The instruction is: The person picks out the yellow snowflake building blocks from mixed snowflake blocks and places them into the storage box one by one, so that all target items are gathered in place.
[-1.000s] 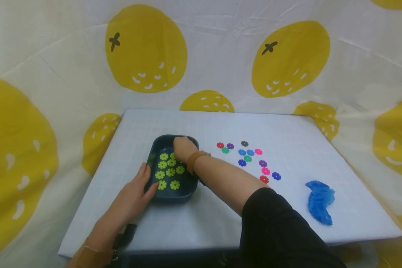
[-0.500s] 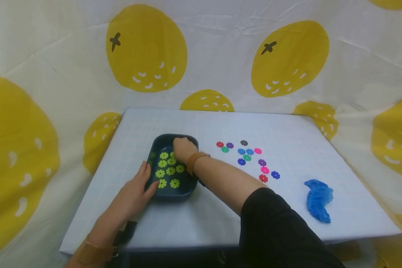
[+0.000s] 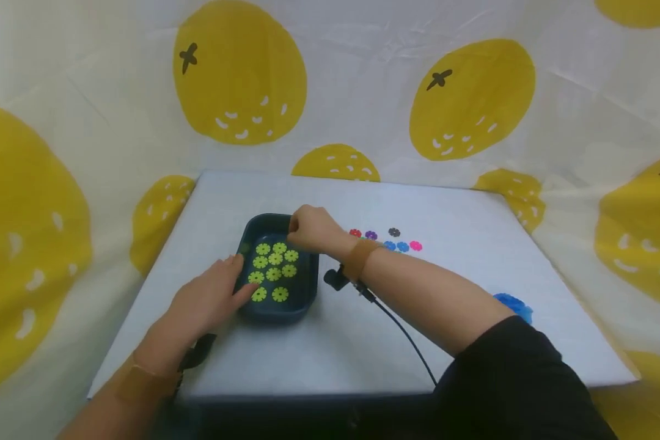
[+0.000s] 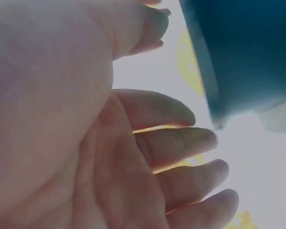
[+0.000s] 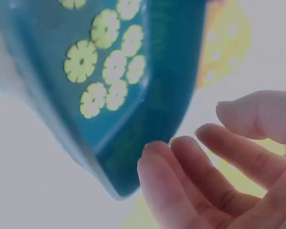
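Observation:
A dark blue-green rectangular tray (image 3: 277, 315) stands on the table's left part. Several yellow-green notched plastic discs (image 3: 280, 294) lie flat on its floor, apart or touching. My left hand (image 3: 209, 293) is at the tray's left side, fingers extended, thumb by the front-left rim. The left wrist view shows its fingers (image 4: 181, 183) spread beside the tray wall (image 4: 248, 62), holding nothing. My right hand (image 3: 316, 229) hovers at the tray's far-right corner. In the right wrist view its fingers (image 5: 167, 186) are loosely bent near the tray's rim, with nothing visible between them.
Right of the tray, several notched discs lie on the white table (image 3: 330, 360), among them a pink disc (image 3: 415, 245) and a black disc (image 3: 394, 232). My right forearm hides others. A crumpled blue plastic piece (image 3: 513, 305) lies further right, partly covered. A cable hangs from the right wrist.
My right hand has lifted from inside the tray and moved up and right to its far-right corner. Its forearm now covers some coloured discs. The left hand stays by the tray.

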`<state>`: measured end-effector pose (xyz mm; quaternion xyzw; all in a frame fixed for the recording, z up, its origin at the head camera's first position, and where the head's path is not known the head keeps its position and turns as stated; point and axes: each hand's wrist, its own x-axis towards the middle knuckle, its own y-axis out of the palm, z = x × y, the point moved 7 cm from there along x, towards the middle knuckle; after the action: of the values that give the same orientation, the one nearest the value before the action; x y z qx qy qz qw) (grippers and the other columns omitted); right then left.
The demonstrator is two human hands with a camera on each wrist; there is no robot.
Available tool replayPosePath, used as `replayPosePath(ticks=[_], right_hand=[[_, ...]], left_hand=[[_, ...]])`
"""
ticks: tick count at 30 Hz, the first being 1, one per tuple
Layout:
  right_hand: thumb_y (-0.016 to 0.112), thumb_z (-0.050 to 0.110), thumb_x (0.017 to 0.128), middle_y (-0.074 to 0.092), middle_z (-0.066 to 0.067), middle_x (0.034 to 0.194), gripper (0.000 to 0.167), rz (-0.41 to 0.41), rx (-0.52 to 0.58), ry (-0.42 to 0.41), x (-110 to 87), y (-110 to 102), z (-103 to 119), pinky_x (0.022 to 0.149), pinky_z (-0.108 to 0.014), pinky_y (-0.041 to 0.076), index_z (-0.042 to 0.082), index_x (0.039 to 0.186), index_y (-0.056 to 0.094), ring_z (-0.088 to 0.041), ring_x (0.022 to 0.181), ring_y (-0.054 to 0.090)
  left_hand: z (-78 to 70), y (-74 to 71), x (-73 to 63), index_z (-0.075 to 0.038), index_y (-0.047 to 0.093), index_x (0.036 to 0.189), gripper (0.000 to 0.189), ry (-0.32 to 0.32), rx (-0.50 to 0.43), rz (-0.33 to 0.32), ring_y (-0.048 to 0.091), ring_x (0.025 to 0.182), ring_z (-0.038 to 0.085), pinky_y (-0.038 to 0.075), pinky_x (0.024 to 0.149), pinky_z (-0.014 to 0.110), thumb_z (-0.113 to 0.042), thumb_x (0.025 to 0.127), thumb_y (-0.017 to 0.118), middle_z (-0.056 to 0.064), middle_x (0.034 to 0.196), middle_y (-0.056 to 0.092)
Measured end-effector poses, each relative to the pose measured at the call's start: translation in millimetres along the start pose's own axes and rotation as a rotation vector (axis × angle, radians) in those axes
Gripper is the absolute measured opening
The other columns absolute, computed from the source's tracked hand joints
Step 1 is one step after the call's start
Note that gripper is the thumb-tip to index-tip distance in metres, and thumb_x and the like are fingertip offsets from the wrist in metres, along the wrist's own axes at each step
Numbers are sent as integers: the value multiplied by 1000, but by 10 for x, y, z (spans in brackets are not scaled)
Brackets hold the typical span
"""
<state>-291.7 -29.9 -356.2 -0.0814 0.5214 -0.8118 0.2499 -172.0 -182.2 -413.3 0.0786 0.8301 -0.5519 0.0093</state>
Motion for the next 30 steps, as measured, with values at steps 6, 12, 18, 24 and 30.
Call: replayPosePath(ticks=[6,12,18,24,30], right_hand=[[65,19,99,71,0,87,16,4,-57,9,-405,-190,-181,68,-27,58,10,104,76,-19,77,66],[64,24,100,74,0,86,19,-71,-202,-26,-731,-282,-357,61,-26,54,11,106,77,-17,70,64],[63,49,99,67,-9,136,56,-103,-403,-15,-897,-257,-490,82,-40,63,15,144,60,-26,112,69],[42,85,88,17,-13,173,99,-97,-486,46,-949,-167,-654,115,-76,25,30,167,16,-42,157,20],[31,96,79,-3,-10,175,111,-160,-565,21,-951,-97,-769,115,-81,13,35,166,-4,-43,159,1]], left_hand=[[-304,-301,134,-1,31,160,84,32,94,9,47,141,48,47,104,66,-56,102,55,30,155,44],[-654,-480,198,-7,37,160,79,124,194,2,52,140,39,46,107,64,-55,100,58,19,153,53],[-831,-522,281,-10,33,162,86,179,351,-94,41,149,38,25,116,73,-67,99,48,17,160,44],[-728,-449,350,-19,19,166,112,147,445,-153,13,156,48,-2,111,85,-92,84,36,20,171,17],[-625,-378,415,-22,11,167,123,143,456,-158,5,157,50,-8,108,86,-100,75,32,21,173,5]])
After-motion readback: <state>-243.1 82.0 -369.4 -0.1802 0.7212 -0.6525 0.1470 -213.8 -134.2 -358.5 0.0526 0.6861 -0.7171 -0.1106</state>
